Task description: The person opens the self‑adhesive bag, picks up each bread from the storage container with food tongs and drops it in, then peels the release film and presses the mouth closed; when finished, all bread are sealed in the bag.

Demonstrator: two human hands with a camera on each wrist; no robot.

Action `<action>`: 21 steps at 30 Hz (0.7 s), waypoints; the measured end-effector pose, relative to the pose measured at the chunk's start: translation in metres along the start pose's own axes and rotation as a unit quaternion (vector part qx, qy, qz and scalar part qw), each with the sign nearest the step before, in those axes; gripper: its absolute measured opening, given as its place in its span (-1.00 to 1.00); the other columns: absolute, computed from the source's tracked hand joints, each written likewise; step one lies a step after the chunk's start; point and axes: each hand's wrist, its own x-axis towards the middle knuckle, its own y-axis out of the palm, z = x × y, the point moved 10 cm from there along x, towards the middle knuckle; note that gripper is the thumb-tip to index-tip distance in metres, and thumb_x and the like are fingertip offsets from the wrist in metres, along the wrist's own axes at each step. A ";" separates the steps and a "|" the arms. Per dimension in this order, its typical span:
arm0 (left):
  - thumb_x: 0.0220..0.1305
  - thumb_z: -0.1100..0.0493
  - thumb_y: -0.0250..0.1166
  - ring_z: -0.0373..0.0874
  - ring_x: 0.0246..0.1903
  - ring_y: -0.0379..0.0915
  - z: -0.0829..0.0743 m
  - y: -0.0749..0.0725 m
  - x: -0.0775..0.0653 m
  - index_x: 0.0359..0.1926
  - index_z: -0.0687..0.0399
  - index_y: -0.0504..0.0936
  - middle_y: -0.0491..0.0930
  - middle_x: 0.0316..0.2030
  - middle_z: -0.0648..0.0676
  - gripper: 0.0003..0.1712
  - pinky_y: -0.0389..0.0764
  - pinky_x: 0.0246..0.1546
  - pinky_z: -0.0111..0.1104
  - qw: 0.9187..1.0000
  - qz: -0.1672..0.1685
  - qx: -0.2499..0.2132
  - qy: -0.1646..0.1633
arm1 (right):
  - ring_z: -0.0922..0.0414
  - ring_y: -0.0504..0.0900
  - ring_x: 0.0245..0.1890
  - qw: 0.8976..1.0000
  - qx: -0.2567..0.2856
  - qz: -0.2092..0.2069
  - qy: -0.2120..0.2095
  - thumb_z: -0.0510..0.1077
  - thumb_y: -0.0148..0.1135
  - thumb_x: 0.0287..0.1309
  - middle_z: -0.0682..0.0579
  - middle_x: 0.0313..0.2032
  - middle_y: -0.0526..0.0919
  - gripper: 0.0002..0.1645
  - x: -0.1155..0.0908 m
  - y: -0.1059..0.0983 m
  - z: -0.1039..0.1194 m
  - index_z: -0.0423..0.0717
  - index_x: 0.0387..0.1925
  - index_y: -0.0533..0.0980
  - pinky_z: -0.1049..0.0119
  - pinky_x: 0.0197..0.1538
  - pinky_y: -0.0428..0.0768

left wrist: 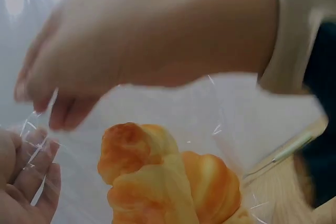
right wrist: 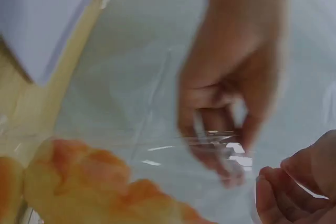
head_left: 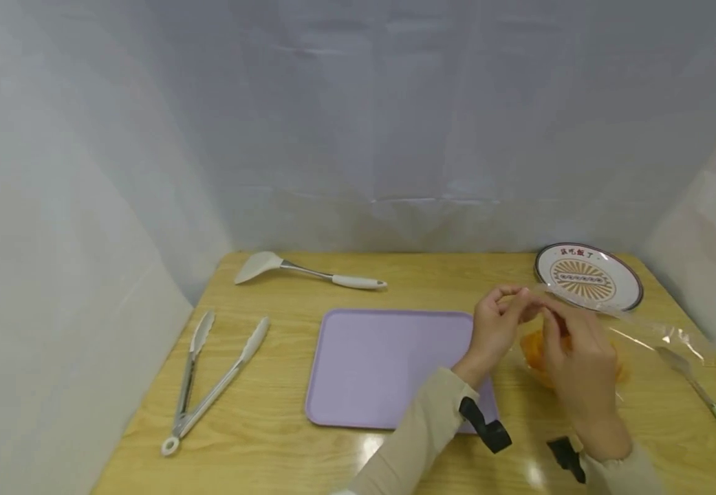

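Both hands are at the rim of a clear plastic bag (head_left: 682,340), held up over the right part of the table. My left hand (head_left: 498,330) pinches the rim between thumb and fingers. Close against it, my right hand (head_left: 583,361) also pinches the film, fingertips meeting the left ones in the head view. Golden-brown bread pieces (left wrist: 152,182) lie in the bag below the hands; in the head view the right hand partly covers them. The right wrist view shows the film stretched between the fingers above the bread (right wrist: 100,192).
A purple tray (head_left: 388,364) lies left of the hands. Behind them is a patterned oval plate (head_left: 582,276). Open tongs (head_left: 209,385) lie at left, a white-handled turner (head_left: 308,271) at the back. A green-handled utensil (head_left: 704,399) is at right, partly under the bag.
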 end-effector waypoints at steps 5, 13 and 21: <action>0.43 0.30 0.08 0.52 -0.07 0.50 0.000 0.004 -0.005 -0.03 0.61 0.49 0.55 -0.13 0.59 -0.67 0.66 -0.09 -0.37 1.000 0.021 0.001 -0.009 | -0.20 0.58 -0.35 0.999 -0.031 0.026 -0.026 -0.49 0.29 0.06 -0.33 -0.35 0.59 -0.75 -0.002 0.017 0.001 -0.40 -0.16 0.61 0.59 -0.13 0.45; 0.43 0.37 0.06 0.19 0.04 0.60 -0.016 0.013 -0.016 0.17 0.44 0.48 0.58 0.07 0.39 -0.64 0.60 -0.02 -0.50 0.989 0.090 0.117 0.028 | -0.17 0.57 -0.51 0.980 -0.096 0.036 -0.168 -0.15 -0.06 0.44 -0.32 -0.43 0.54 -0.63 0.000 0.020 0.008 -0.35 -0.10 0.59 0.01 -0.53 0.57; 0.47 0.29 0.04 -0.19 -0.06 0.67 -0.038 0.017 -0.023 0.15 0.25 0.56 0.67 0.02 0.20 -0.67 0.53 -0.11 -0.68 0.951 0.104 0.273 0.103 | -0.11 0.52 -0.54 0.963 -0.105 0.015 -0.249 -0.18 -0.09 0.48 -0.30 -0.45 0.50 -0.62 0.002 0.020 0.011 -0.48 -0.25 0.49 0.14 -0.56 0.54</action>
